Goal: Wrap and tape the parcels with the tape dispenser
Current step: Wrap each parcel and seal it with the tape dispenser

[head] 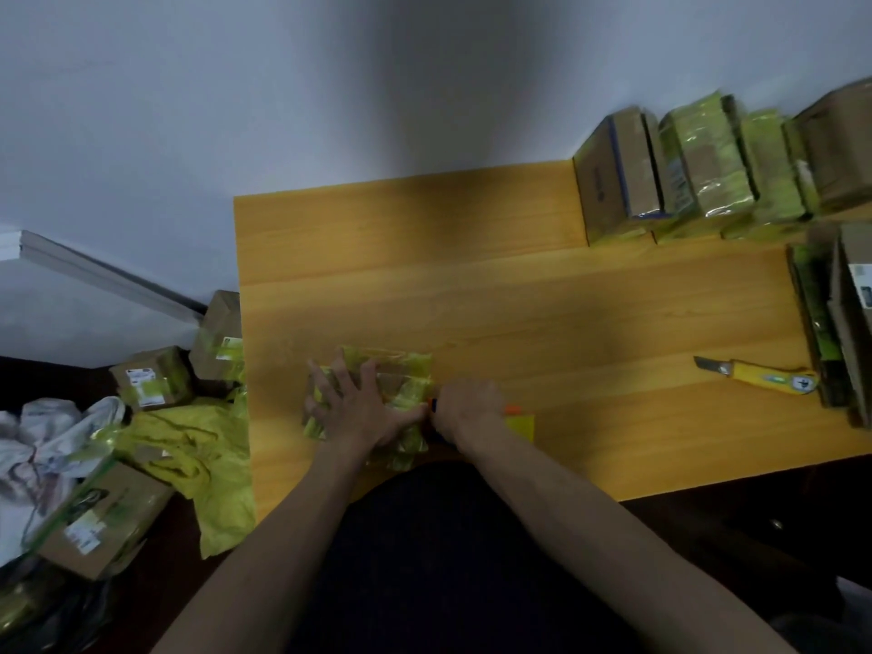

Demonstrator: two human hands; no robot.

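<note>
Near the bench (519, 295) front edge, the left hand (358, 408) lies spread, flat on a small parcel (401, 375); the right hand (465, 405) grips the tape dispenser (516, 417) beside it. The parcel looks light, its film slippery: best pinned from above.

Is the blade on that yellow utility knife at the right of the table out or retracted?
Out. A dark blade tip projects from the left end of the yellow utility knife, which lies flat on the table, away from both hands.
</note>
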